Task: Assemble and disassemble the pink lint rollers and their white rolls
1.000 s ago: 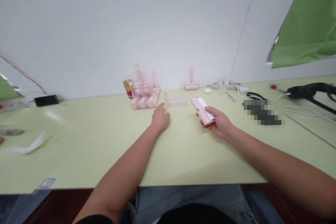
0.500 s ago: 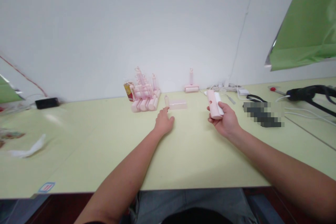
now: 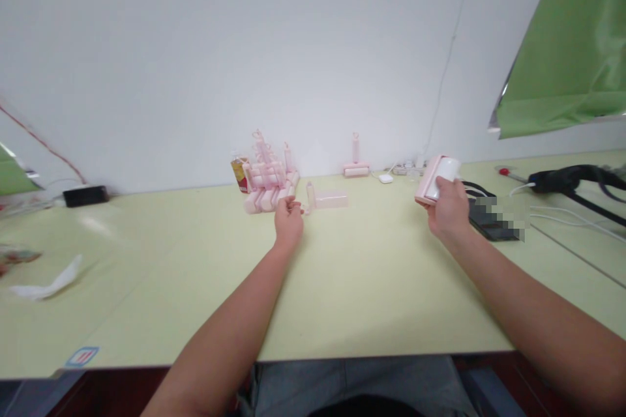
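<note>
The right hand [image 3: 448, 207] grasped a pink lint-roller head [image 3: 429, 179] above the bench [image 3: 362, 287], handle [image 3: 310, 194] and clear cover [image 3: 331, 199] not yet fitted; the left hand [image 3: 288, 223] curled beside the handle, its grip unclear.

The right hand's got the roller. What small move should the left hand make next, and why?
I'd probably ease the left hand onto the slim pink handle: it is right by the handle's near end, though contact is unclear, and the right hand holds the pink-and-white roller well off to the right.
</note>
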The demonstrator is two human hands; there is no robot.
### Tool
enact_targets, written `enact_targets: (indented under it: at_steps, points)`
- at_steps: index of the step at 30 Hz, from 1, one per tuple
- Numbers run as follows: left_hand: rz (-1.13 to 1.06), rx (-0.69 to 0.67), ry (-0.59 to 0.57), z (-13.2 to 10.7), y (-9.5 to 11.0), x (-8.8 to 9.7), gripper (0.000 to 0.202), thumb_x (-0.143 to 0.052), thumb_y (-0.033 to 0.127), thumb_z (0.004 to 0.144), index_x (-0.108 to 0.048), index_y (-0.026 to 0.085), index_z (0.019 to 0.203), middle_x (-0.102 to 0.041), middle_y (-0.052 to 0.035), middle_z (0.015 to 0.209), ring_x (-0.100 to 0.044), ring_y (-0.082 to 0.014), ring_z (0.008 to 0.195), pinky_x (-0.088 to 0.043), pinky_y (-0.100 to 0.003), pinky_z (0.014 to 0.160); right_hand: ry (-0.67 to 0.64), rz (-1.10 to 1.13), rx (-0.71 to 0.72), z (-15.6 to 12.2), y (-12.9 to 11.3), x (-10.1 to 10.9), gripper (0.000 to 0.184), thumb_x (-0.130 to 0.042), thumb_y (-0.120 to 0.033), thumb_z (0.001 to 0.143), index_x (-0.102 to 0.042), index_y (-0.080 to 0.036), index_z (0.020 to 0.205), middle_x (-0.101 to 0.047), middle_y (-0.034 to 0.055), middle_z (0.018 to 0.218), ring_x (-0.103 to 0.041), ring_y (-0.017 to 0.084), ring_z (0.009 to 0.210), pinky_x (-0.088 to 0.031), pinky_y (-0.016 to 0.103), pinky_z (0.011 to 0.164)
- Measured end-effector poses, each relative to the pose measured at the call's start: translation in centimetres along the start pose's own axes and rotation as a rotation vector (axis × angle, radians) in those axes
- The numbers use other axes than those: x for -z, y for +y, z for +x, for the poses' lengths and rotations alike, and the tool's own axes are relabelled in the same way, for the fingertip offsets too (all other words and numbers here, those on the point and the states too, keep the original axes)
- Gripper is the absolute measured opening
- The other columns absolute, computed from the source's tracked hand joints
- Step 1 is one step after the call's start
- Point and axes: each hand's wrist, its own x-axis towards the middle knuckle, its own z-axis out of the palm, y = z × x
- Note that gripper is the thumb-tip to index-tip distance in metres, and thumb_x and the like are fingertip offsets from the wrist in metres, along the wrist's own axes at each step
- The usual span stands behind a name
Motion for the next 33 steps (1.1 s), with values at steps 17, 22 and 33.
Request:
enact_targets:
  at_steps: [17, 22, 33]
  points:
    - [-0.472, 0.344, 0.203, 1.5, 0.4, 1.4, 0.027, -0.049, 0.038, 0.083, -0.052, 0.018, 0.101, -0.059, -0.0019, 0.083, -0.058, -0.0089, 0.053, -0.046, -0.021, 0.047, -0.627, -0.689, -0.218, -5.7, 3.1, -1.4, 0.049, -0.063, -0.039, 0.072, -0.061, -0.018, 0.117, -0.069, 0.006, 0.096, -0.062, 0.019, 0.078, -0.045, 0.025, 0.061]
    - [-0.392, 0.323, 0.16, 1.6, 0.4, 1.5, 0.029, -0.047, 0.038, 0.083, -0.051, 0.018, 0.104, -0.059, -0.0032, 0.089, -0.057, -0.0073, 0.053, -0.045, -0.02, 0.046, -0.709, -0.752, -0.263, -6.1, 2.6, -1.5, 0.048, -0.066, -0.037, 0.071, -0.062, -0.02, 0.116, -0.069, 0.005, 0.092, -0.06, 0.017, 0.068, -0.042, 0.024, 0.055]
    - [-0.021, 0.321, -0.054, 0.7, -1.3, 0.5, 0.039, -0.058, 0.03, 0.079, -0.051, 0.022, 0.117, -0.06, -0.0099, 0.11, -0.062, -0.0104, 0.062, -0.038, -0.017, 0.042, -0.891, -0.644, -0.426, -7.1, 1.6, -1.6, 0.051, -0.067, -0.034, 0.073, -0.057, -0.024, 0.122, -0.063, 0.0014, 0.076, -0.054, 0.014, 0.055, -0.037, 0.02, 0.042]
